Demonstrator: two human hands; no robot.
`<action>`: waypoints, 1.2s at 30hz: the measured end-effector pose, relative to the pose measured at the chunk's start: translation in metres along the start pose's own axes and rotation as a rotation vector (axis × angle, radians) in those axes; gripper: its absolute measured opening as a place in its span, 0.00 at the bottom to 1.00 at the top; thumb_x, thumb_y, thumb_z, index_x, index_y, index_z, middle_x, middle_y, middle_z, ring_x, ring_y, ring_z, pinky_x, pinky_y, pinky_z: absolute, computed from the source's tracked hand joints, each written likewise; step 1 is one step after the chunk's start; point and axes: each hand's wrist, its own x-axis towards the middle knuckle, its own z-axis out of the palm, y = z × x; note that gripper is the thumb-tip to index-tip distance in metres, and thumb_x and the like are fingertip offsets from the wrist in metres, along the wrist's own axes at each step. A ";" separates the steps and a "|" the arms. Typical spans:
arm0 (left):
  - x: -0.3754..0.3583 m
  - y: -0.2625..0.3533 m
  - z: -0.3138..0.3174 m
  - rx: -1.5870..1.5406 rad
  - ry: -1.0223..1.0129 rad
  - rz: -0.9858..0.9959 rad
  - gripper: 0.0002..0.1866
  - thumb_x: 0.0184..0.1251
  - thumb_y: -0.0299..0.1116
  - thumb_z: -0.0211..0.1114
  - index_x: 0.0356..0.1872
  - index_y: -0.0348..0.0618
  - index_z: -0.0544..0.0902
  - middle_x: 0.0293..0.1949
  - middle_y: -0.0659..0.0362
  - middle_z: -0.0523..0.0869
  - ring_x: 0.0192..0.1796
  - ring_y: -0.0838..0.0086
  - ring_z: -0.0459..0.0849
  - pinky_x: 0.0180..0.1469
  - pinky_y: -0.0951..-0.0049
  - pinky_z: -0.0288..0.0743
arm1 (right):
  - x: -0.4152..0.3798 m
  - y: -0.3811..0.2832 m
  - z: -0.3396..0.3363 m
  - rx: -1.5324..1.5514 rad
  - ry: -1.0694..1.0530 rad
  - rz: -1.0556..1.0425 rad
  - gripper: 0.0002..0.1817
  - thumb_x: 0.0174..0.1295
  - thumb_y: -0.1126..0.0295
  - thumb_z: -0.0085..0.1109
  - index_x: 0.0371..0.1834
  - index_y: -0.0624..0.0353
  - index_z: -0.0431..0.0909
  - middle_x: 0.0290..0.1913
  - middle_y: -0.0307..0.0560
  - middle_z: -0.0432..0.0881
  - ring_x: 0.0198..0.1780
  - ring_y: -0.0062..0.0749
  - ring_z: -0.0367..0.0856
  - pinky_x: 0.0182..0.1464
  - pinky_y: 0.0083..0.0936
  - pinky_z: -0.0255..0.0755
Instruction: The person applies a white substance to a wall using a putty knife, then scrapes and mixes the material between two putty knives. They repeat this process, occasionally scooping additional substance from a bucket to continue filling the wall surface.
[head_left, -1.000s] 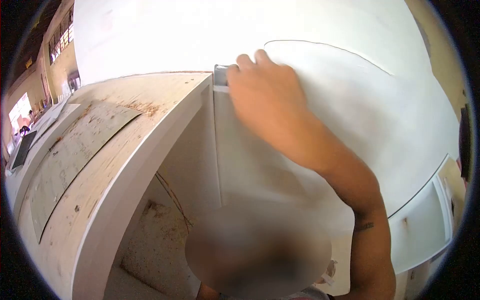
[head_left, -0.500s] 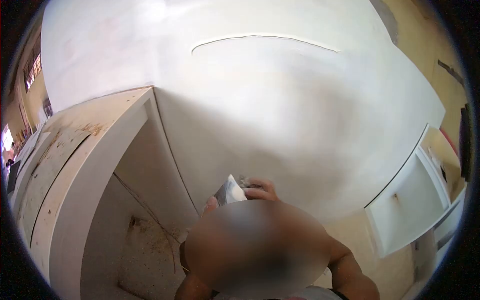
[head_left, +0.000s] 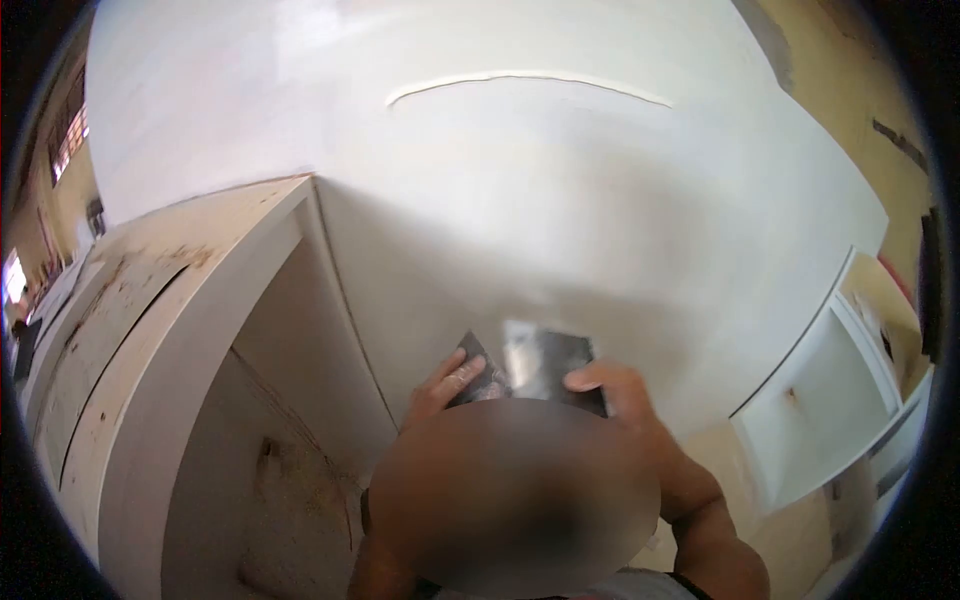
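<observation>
Panelling (head_left: 480,200), white, filled twelve o'clock. Near six, right fingers (head_left: 592,377) grasped a broad dark plate (head_left: 566,362) bearing white paste (head_left: 521,350); left fingers (head_left: 455,382) gripped a smaller plate (head_left: 474,348). Both seemed light, stiff, slippery where smeared, best held by clean outer edges.

Your head camera looked forward and down from above your hands (head_left: 620,385), facing the white panel (head_left: 480,180) close ahead.
</observation>
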 end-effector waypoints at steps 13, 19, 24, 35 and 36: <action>-0.100 -0.032 0.032 -0.351 -0.092 -0.217 0.28 0.55 0.11 0.55 0.55 0.53 0.81 0.64 0.53 0.75 0.66 0.53 0.73 0.67 0.57 0.68 | 0.257 -0.168 0.153 -2.241 -0.588 -1.440 0.12 0.61 0.70 0.56 0.48 0.50 0.80 0.51 0.39 0.81 0.56 0.35 0.74 0.62 0.40 0.64; -0.123 -0.046 0.052 -0.557 0.028 -0.290 0.19 0.60 0.12 0.54 0.50 0.44 0.74 0.63 0.50 0.75 0.67 0.55 0.72 0.67 0.59 0.68 | 0.287 -0.159 0.178 -2.473 -0.735 -1.400 0.08 0.62 0.69 0.52 0.42 0.53 0.80 0.40 0.37 0.80 0.51 0.30 0.74 0.59 0.38 0.64; -0.207 -0.078 0.059 -0.786 0.131 -0.461 0.14 0.65 0.19 0.56 0.50 0.44 0.71 0.62 0.47 0.75 0.65 0.56 0.73 0.67 0.57 0.66 | 0.263 -0.169 0.164 -2.478 -0.667 -1.394 0.08 0.62 0.67 0.52 0.41 0.51 0.80 0.40 0.38 0.80 0.51 0.30 0.74 0.58 0.39 0.64; -0.195 -0.055 0.035 -0.832 0.211 -0.771 0.13 0.69 0.19 0.52 0.52 0.42 0.67 0.63 0.46 0.73 0.64 0.60 0.74 0.67 0.57 0.67 | 0.301 -0.159 0.198 -2.480 -0.778 -1.389 0.05 0.63 0.69 0.54 0.36 0.53 0.81 0.38 0.39 0.81 0.48 0.32 0.74 0.57 0.36 0.67; -0.188 -0.054 0.036 -0.930 0.226 -0.850 0.13 0.69 0.19 0.52 0.52 0.42 0.67 0.63 0.46 0.73 0.64 0.59 0.74 0.68 0.56 0.66 | 0.295 -0.163 0.196 -2.485 -0.784 -1.353 0.06 0.64 0.69 0.54 0.36 0.54 0.81 0.38 0.39 0.81 0.49 0.32 0.74 0.58 0.36 0.66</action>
